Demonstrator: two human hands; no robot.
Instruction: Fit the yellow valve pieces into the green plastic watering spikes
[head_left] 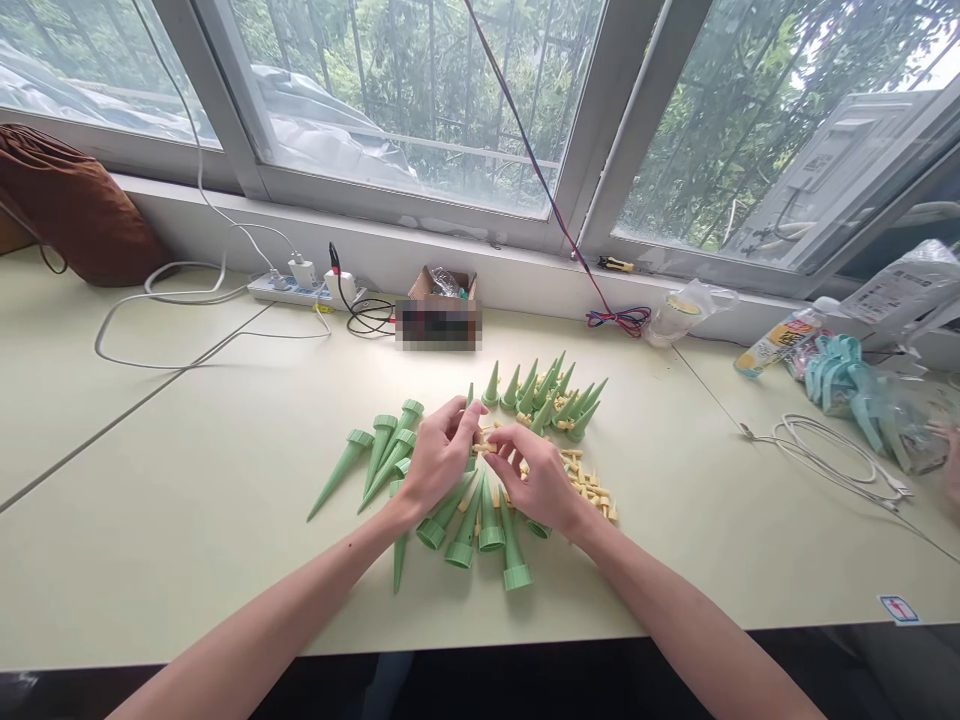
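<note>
My left hand [441, 452] is closed around a green plant-watering spike [471, 393], its tip pointing up past the fingers. My right hand [541, 478] pinches a small yellow valve piece [484, 448] against that spike; the fingers hide the exact contact. Loose green spikes [343, 472] lie left of my left hand, and more with ribbed caps [491, 535] lie below both hands. Beside and partly under my right hand is a pile of yellow valve pieces [596, 492]. Behind the hands, several spikes [547, 395] stand point up with yellow pieces on or among them.
A cardboard box [450, 285], a power strip [285, 290] and coiled red-blue wire [622, 320] are along the window wall. To the right lie a bottle [784, 340], teal plastic parts [840, 375] and a white cable [832, 450]. A brown bag [75, 210] sits far left.
</note>
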